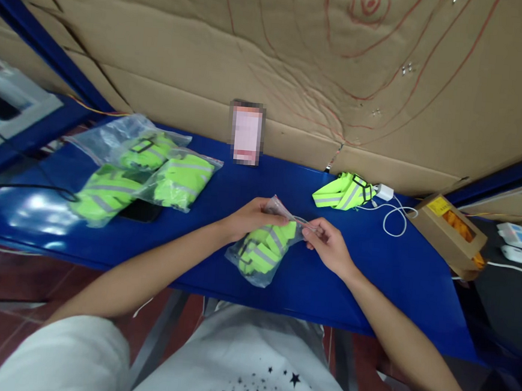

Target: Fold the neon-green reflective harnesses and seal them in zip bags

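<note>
A clear plastic bag (pixel 263 253) holds a folded yellow-green reflective strap with grey stripes and a black buckle. It lies tilted near the front edge of the blue table (pixel 371 288). My left hand (pixel 254 218) is closed on the bag's upper left part, thumb on top. My right hand (pixel 325 243) pinches the right end of the bag's opening edge between thumb and fingers. Left of my hands lie several bagged straps (pixel 183 180). A loose, unbagged strap (pixel 345 191) rests beyond my right hand.
A phone-like object (pixel 246 133), blurred out, leans on the cardboard wall (pixel 164 49). A white charger (pixel 384 192) with its cable lies beside the loose strap. At the right stands an open cardboard box (pixel 450 234) with orange contents. A dark flat object (pixel 142 211) lies partly under the bags.
</note>
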`<control>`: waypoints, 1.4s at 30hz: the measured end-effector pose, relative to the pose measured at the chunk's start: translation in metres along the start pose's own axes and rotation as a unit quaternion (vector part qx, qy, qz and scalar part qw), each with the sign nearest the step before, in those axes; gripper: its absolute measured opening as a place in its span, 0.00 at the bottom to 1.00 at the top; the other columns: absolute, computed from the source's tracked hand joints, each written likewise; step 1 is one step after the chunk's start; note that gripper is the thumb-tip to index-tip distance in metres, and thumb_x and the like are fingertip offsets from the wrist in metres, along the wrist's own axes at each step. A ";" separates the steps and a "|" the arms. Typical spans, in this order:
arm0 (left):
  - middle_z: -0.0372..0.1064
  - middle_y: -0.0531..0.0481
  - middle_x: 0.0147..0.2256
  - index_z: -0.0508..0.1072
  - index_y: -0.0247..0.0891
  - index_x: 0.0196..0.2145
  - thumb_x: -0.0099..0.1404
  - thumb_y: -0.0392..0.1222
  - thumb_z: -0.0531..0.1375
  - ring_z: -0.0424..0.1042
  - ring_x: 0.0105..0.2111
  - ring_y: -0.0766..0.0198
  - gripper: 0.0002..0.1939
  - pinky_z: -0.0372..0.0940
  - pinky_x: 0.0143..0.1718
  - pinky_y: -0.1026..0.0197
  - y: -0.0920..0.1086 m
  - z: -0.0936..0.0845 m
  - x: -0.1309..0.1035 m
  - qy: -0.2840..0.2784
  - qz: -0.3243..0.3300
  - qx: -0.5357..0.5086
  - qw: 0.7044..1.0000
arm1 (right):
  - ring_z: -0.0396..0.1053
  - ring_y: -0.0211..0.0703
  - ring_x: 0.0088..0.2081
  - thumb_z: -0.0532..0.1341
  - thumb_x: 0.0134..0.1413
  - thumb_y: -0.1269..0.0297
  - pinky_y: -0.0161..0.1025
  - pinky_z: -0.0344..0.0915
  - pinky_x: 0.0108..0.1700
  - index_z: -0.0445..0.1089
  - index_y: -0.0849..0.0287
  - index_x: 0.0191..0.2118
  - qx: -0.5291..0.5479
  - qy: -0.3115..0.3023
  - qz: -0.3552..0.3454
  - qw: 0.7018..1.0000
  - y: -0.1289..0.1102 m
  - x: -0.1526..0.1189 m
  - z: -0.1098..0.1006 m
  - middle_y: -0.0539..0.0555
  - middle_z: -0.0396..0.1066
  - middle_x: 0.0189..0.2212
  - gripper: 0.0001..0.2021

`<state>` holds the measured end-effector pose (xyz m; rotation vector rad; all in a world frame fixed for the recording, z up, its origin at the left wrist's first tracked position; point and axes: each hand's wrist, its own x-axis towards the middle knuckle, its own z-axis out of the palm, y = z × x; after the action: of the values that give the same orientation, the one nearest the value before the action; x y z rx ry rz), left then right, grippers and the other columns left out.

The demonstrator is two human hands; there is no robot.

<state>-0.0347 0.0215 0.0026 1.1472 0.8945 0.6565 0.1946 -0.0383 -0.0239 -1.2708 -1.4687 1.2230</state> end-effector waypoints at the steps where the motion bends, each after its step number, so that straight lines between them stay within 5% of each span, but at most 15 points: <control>1: 0.78 0.50 0.31 0.81 0.35 0.33 0.49 0.46 0.76 0.74 0.31 0.64 0.17 0.66 0.33 0.64 0.000 0.000 0.000 0.004 0.008 0.000 1.000 | 0.69 0.37 0.25 0.67 0.58 0.47 0.36 0.66 0.29 0.70 0.55 0.37 0.021 -0.003 0.006 1.000 -0.001 0.000 0.000 0.47 0.70 0.24 0.16; 6: 0.79 0.48 0.33 0.81 0.35 0.35 0.49 0.51 0.76 0.74 0.31 0.63 0.20 0.68 0.35 0.62 0.001 0.000 -0.001 0.044 0.008 -0.018 0.999 | 0.70 0.37 0.25 0.71 0.52 0.47 0.36 0.67 0.29 0.73 0.57 0.33 0.059 -0.024 0.035 0.997 -0.006 0.003 -0.003 0.49 0.74 0.24 0.17; 17: 0.78 0.48 0.35 0.80 0.35 0.39 0.49 0.52 0.76 0.74 0.34 0.62 0.24 0.67 0.40 0.61 0.010 -0.007 0.001 0.036 0.050 0.009 0.998 | 0.70 0.37 0.27 0.71 0.52 0.49 0.35 0.65 0.28 0.73 0.57 0.35 0.094 0.010 0.046 0.995 -0.010 0.002 -0.008 0.50 0.76 0.29 0.16; 25: 0.79 0.47 0.38 0.79 0.35 0.43 0.51 0.53 0.75 0.76 0.38 0.60 0.26 0.68 0.43 0.60 0.003 -0.005 0.003 0.024 0.065 0.041 0.997 | 0.56 0.33 0.20 0.66 0.58 0.53 0.34 0.53 0.25 0.65 0.56 0.28 0.049 0.042 0.019 0.998 -0.006 0.000 -0.005 0.43 0.61 0.17 0.15; 34: 0.78 0.48 0.38 0.77 0.36 0.46 0.52 0.53 0.74 0.74 0.37 0.62 0.27 0.67 0.41 0.62 0.003 0.000 -0.001 0.014 0.056 0.062 0.996 | 0.60 0.34 0.22 0.65 0.57 0.57 0.34 0.58 0.25 0.68 0.56 0.34 0.073 0.033 0.047 0.996 0.001 0.003 -0.005 0.44 0.63 0.22 0.09; 42: 0.77 0.49 0.38 0.77 0.37 0.46 0.53 0.51 0.74 0.74 0.36 0.63 0.26 0.68 0.40 0.63 0.002 0.000 -0.001 -0.007 0.060 0.061 0.996 | 0.60 0.34 0.22 0.66 0.58 0.52 0.35 0.57 0.25 0.68 0.55 0.32 0.064 0.017 0.039 0.997 0.003 0.002 -0.005 0.44 0.63 0.21 0.13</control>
<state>-0.0356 0.0211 0.0046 1.3216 0.8681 0.6982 0.1993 -0.0355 -0.0259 -1.2642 -1.3060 1.3194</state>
